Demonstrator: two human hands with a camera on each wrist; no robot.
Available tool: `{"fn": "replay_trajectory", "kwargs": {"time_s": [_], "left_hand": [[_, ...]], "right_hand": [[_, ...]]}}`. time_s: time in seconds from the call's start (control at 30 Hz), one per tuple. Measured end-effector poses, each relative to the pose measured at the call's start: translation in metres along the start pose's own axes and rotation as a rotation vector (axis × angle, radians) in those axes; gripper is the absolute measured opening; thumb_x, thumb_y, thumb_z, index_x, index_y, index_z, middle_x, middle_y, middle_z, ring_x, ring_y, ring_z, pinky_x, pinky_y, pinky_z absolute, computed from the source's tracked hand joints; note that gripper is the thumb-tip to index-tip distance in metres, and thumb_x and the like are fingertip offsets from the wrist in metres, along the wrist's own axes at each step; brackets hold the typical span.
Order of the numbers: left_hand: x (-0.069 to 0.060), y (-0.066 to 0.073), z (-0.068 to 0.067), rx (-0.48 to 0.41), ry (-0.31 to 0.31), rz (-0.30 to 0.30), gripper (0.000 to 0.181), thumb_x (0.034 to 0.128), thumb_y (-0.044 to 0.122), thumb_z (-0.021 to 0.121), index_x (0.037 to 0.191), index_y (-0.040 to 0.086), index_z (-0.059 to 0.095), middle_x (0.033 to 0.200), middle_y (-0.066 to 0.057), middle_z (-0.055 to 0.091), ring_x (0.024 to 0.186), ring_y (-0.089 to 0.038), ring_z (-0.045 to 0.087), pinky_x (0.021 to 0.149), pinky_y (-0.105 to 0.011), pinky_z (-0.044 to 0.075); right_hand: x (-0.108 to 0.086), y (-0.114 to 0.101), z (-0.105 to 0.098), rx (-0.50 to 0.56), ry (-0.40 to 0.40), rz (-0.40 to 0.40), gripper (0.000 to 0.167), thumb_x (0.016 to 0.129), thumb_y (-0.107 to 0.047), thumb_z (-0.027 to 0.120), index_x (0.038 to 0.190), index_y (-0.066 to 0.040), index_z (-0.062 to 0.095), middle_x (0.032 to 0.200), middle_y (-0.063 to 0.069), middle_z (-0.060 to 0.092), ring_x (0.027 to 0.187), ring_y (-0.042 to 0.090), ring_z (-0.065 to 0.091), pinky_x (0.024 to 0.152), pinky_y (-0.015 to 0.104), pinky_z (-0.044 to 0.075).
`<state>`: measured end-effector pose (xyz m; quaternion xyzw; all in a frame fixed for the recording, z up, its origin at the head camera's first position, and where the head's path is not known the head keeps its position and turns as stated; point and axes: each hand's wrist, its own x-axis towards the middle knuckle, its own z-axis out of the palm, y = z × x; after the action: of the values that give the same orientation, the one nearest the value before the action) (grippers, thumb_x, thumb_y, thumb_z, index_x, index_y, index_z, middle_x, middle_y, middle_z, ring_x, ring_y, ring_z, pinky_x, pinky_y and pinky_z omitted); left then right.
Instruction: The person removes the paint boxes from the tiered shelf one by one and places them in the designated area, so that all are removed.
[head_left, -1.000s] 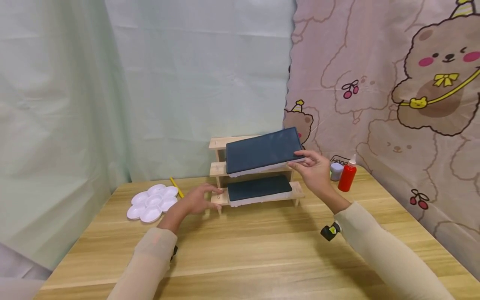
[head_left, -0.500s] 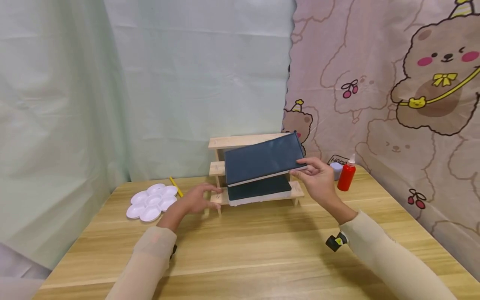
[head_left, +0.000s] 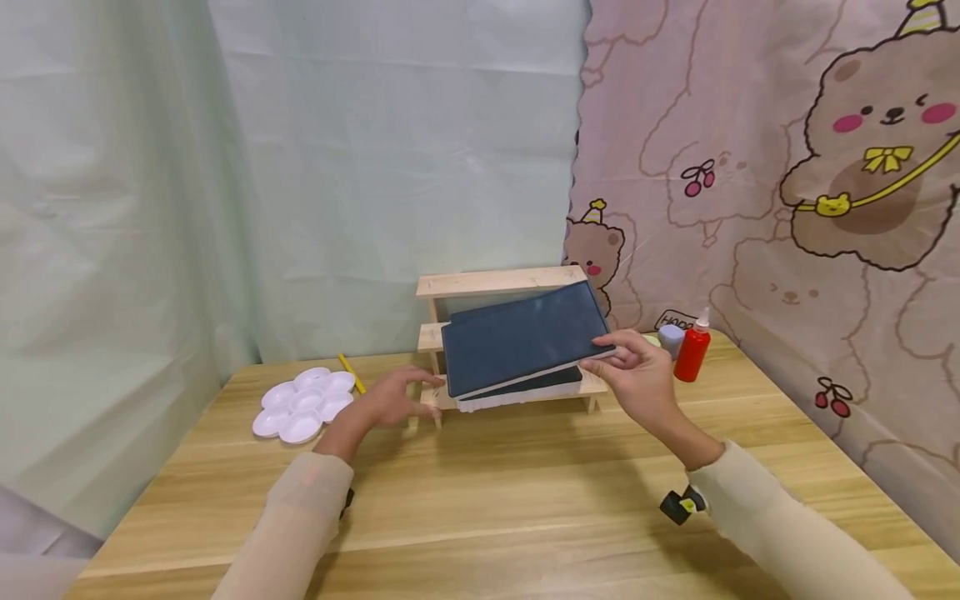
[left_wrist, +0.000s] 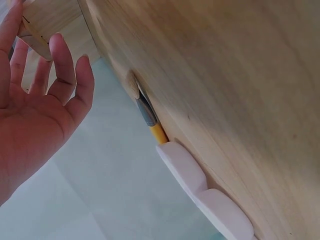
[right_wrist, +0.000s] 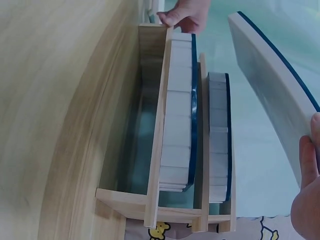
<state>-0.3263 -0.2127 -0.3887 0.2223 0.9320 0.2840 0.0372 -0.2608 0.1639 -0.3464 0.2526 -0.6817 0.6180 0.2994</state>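
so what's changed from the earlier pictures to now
The dark blue-topped box, pinched by the right hand throughout, has come lower in the head view, baring more of the wooden stand's top board and hiding more of the lower box. Nothing was newly grasped or let go. The left hand stays at the stand's left end; the white palette and red bottle stay put.

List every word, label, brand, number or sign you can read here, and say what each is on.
"HA", then letters too small and slanted to read surely: on the patterned pink curtain, in a dark outline just above the lilac jar in the head view.
No other text is readable: none on the visible sides of the dark-topped flat object in the right hand, the red bottle or the white palette.
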Motion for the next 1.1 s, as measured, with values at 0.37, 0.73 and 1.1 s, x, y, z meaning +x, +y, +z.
{"fn": "replay_trajectory", "kwargs": {"time_s": [0.37, 0.73, 1.1], "left_hand": [[-0.002, -0.001, 0.001, 0.006, 0.001, -0.018, 0.053, 0.0818, 0.031, 0.082, 0.130, 0.013, 0.066, 0.142, -0.016, 0.051, 0.134, -0.040, 0.042, 0.107, -0.056, 0.036], [-0.001, -0.003, 0.001, 0.001, -0.001, -0.002, 0.054, 0.0816, 0.032, 0.082, 0.130, 0.013, 0.066, 0.141, -0.015, 0.053, 0.133, -0.039, 0.044, 0.106, -0.055, 0.037], [0.001, -0.003, 0.000, 0.019, 0.003, 0.019, 0.054, 0.0821, 0.032, 0.082, 0.127, 0.007, 0.065, 0.142, -0.020, 0.050, 0.134, -0.043, 0.041, 0.107, -0.056, 0.035]], "right_hand": [[-0.013, -0.003, -0.002, -0.013, -0.040, 0.003, 0.040, 0.067, 0.027, 0.075, 0.103, 0.014, 0.068, 0.099, 0.000, 0.063, 0.078, 0.007, 0.071, 0.072, 0.023, 0.056], [-0.023, -0.004, -0.005, 0.094, -0.086, -0.114, 0.039, 0.063, 0.032, 0.072, 0.099, 0.016, 0.067, 0.088, 0.014, 0.061, 0.075, 0.012, 0.071, 0.071, 0.025, 0.056], [-0.033, -0.013, -0.009, 0.140, -0.133, -0.102, 0.038, 0.064, 0.033, 0.071, 0.099, 0.017, 0.066, 0.091, 0.013, 0.063, 0.075, 0.014, 0.071, 0.070, 0.027, 0.057]]}}
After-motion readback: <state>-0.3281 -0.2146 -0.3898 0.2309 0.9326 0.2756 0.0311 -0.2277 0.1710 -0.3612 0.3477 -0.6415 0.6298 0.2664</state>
